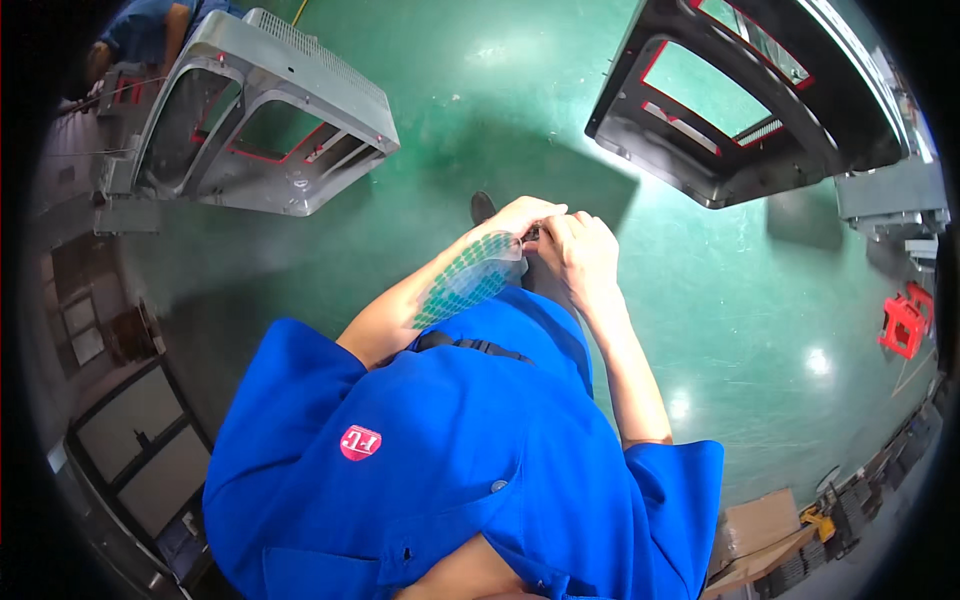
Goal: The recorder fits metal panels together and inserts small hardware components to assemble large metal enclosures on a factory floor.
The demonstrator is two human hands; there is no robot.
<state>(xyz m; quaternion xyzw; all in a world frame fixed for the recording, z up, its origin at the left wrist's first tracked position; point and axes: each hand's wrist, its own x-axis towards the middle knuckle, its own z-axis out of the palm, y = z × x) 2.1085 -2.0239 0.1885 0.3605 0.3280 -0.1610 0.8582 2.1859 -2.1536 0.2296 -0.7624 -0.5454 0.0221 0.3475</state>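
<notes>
In front of my waist my two hands meet, fingers pinched close together. My left hand point(530, 214) is closed, and a clear sheet with rows of green dots point(462, 288) hangs from it back along the forearm. My right hand point(583, 250) is closed too, its fingertips touching those of the left. Between them shows a small dark thing point(532, 234), too small and too covered to name. Part of the sheet's upper end is hidden by the fingers.
A grey metal housing with window openings point(300, 165) stands at the far left, a black one point(740, 150) at the far right. A red plastic stool point(904, 322) is on the green floor at right, cardboard point(758, 525) at lower right. A co-worker point(145, 35) is behind the grey housing.
</notes>
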